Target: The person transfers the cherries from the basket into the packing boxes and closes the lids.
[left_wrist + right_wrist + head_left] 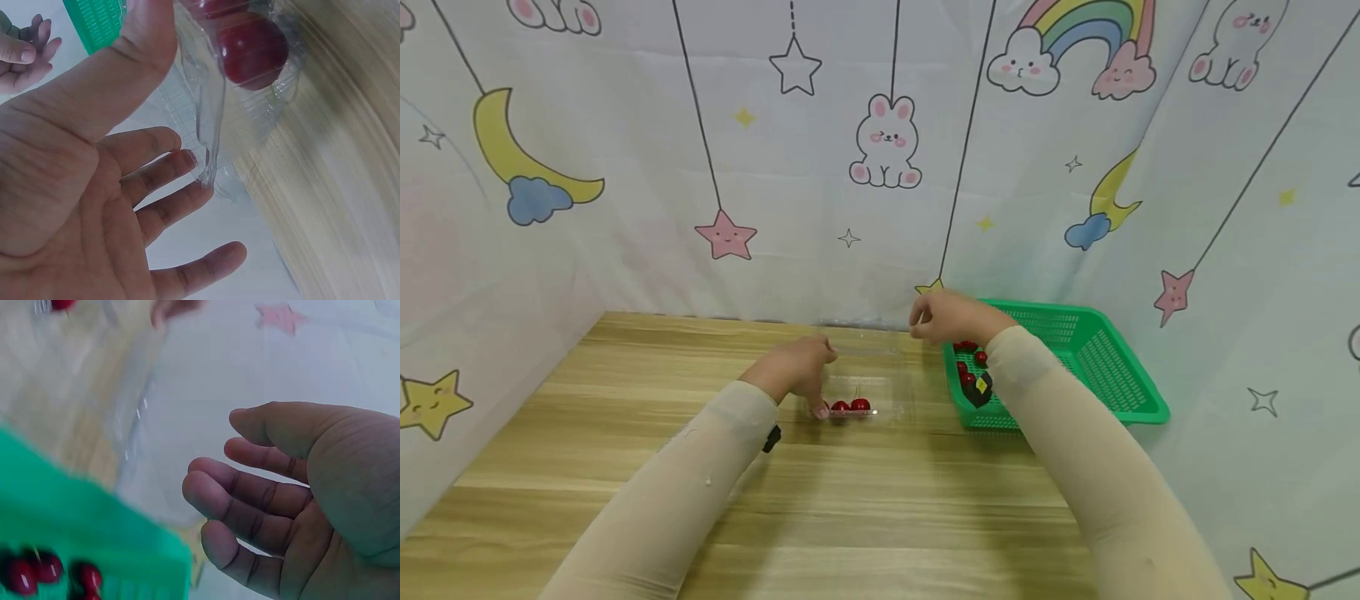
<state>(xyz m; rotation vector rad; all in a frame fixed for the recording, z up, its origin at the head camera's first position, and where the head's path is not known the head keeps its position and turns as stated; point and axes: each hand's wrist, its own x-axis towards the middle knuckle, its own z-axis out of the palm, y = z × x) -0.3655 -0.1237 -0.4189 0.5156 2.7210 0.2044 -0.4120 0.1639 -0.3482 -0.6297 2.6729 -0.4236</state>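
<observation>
A clear plastic clamshell box (886,398) lies open on the table, its lid folded back toward the curtain. Several dark red cherries (861,405) sit along its front side, one with a stem standing up. My left hand (793,371) grips the box at its left side, thumb near the front corner and fingers toward the back. In the left wrist view a cherry (253,51) shows through the plastic beside the thumb. My right hand (958,317) hovers by the green basket's left rim, fingers loosely bent with nothing between them, as the right wrist view shows.
The green plastic basket (1123,367) stands on the right of the wooden table (820,517), with several cherries (967,378) at its left end. Behind the table hangs a white curtain (805,167) printed with rabbits, stars and moons.
</observation>
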